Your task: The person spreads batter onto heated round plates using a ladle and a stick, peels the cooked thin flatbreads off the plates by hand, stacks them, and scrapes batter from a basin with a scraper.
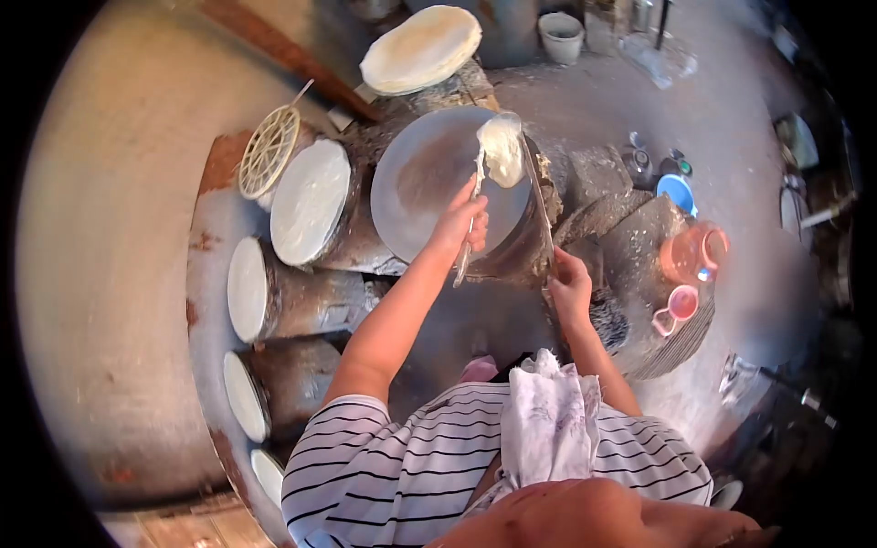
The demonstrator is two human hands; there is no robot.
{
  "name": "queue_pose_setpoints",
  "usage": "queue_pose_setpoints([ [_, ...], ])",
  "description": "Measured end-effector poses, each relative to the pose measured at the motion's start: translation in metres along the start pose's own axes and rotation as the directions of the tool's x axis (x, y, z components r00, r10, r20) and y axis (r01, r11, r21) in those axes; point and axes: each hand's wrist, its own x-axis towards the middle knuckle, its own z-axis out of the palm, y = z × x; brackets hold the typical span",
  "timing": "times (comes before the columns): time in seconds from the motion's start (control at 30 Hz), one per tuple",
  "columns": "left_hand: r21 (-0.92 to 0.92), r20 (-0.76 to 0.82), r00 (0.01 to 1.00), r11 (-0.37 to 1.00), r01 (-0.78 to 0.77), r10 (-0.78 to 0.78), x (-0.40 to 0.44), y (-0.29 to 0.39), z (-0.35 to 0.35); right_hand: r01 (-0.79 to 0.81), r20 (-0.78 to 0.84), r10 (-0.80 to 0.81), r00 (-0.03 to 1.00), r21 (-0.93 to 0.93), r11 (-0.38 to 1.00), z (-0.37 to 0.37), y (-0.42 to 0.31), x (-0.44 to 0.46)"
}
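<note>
A lattice disc [269, 153] leans beside a round drum [311, 203] with a white top. To its right lies a round griddle [411, 196], its surface marked by a brown patch. Over the griddle, the left hand [464, 219] has its grip closed around a slim tool [463, 259], the upper end at the pale batter [502, 153]. The batter sits in a ladle [537, 196] above the griddle's right part; the right hand [570, 279] has its grip closed on the ladle's handle. Farther right stand a pink jug [683, 256] and pink cup [681, 303].
</note>
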Motion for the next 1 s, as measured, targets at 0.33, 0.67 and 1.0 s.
queue_pose_setpoints([
  [0.33, 0.180, 0.359, 0.854, 0.870, -0.459, 0.377, 0.089, 0.015, -0.109, 0.159, -0.310, -0.366, 0.878, -0.531, 0.832, 0.119, -0.031, -0.059],
  [0.67, 0.570, 0.245, 0.931, 0.736, -0.364, 0.270, 0.078, 0.046, -0.156, 0.147, -0.235, -0.428, 0.872, -0.710, 0.689, 0.146, -0.028, -0.037],
  [1.0, 0.943, 0.303, 0.788, -0.047, -0.330, 0.536, 0.092, 0.041, -0.208, 0.155, -0.252, -0.393, 0.884, -0.635, 0.756, 0.178, -0.027, -0.010],
])
